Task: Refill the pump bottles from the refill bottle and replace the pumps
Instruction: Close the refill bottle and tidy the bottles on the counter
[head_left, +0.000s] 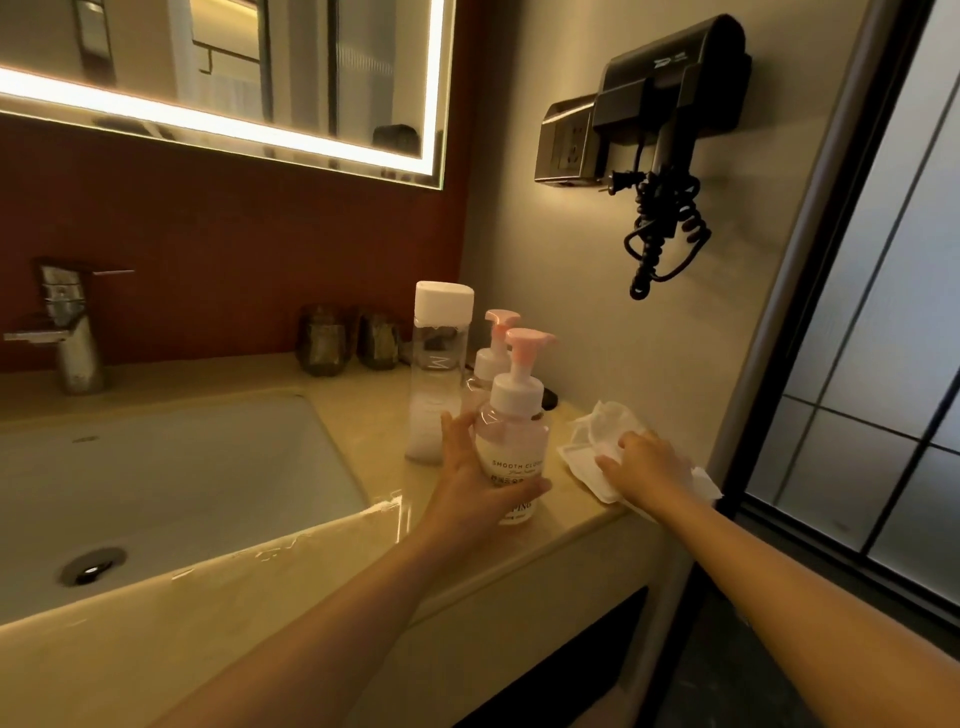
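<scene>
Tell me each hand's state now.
Left hand: grips the near pump bottle.
Right hand: on the white cloth; pressing or gripping cannot be told.

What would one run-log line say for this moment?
left hand: grips front pump bottle, pump on | right hand: rests on tissue | rear pump bottle: pump on | refill bottle: capped, upright

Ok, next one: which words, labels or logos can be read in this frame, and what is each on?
"SMOOTH CLOU": on the near pump bottle, end cut off by its curve.
"PING": lower on the same bottle, the start covered by the left hand.
"M": on the tall refill bottle.
Too small or blurred: the script line and row of characters under "SMOOTH CLOU", and the logo on the hair dryer.
</scene>
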